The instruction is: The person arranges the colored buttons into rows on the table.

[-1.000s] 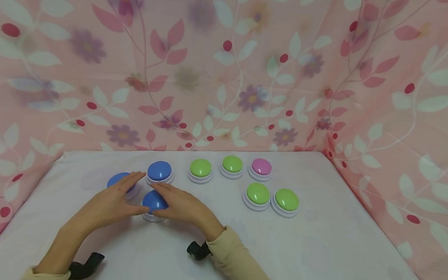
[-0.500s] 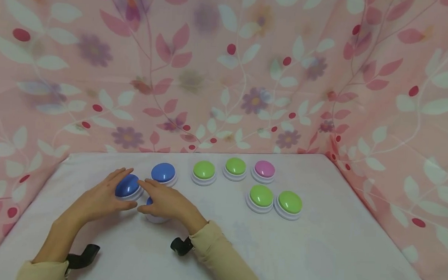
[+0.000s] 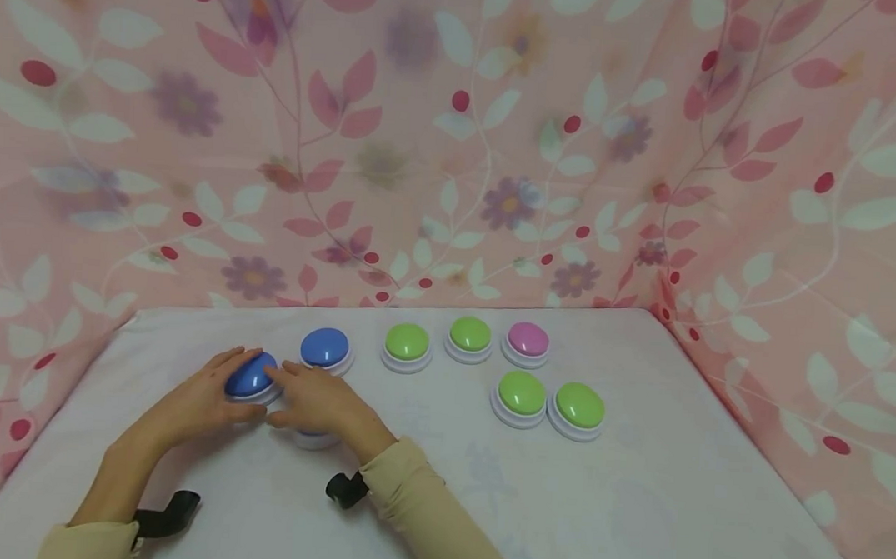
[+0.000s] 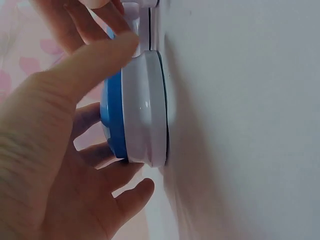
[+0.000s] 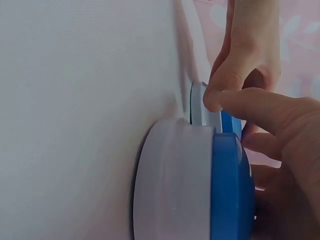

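In the head view, my left hand (image 3: 190,410) cups the leftmost blue push button (image 3: 252,374), fingers spread along its far left side and thumb by its front. The left wrist view has its blue dome (image 4: 114,115) and white base (image 4: 145,110) between thumb and fingers, with light showing between several fingers. My right hand (image 3: 322,403) reaches over the front blue button (image 3: 315,441), covering most of it. Its fingertips are at the right side of the leftmost button. Both thumb tips come close together near that button's base (image 5: 199,107) in the right wrist view.
A third blue button (image 3: 325,347) stands behind the hands. Further right are several green buttons (image 3: 407,343) and a pink button (image 3: 528,340). The white-covered table (image 3: 634,488) meets a floral cloth (image 3: 454,146) at its back and right edges.
Both hands have moved left, the right one farther, from around the front blue button to the leftmost one. The right hand now hides most of the front button. The buttons look unmoved.
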Action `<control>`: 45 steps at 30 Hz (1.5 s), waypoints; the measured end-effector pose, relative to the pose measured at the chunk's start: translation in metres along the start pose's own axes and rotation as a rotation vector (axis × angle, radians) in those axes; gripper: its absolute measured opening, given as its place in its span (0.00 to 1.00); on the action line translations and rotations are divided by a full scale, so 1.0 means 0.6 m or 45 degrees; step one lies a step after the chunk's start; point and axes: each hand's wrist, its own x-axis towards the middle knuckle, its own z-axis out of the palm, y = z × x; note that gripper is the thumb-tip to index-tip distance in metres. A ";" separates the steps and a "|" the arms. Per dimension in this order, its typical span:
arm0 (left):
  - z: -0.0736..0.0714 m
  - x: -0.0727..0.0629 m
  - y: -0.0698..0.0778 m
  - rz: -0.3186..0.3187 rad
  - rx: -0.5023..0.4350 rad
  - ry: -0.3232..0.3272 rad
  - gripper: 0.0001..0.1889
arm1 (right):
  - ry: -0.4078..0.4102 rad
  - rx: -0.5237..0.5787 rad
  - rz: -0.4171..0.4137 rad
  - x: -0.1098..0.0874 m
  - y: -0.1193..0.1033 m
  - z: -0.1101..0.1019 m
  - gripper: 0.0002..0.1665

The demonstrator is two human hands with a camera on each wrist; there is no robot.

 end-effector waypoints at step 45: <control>-0.023 -0.001 0.004 -0.016 -0.007 0.085 0.42 | 0.042 -0.083 -0.032 -0.009 -0.010 0.003 0.47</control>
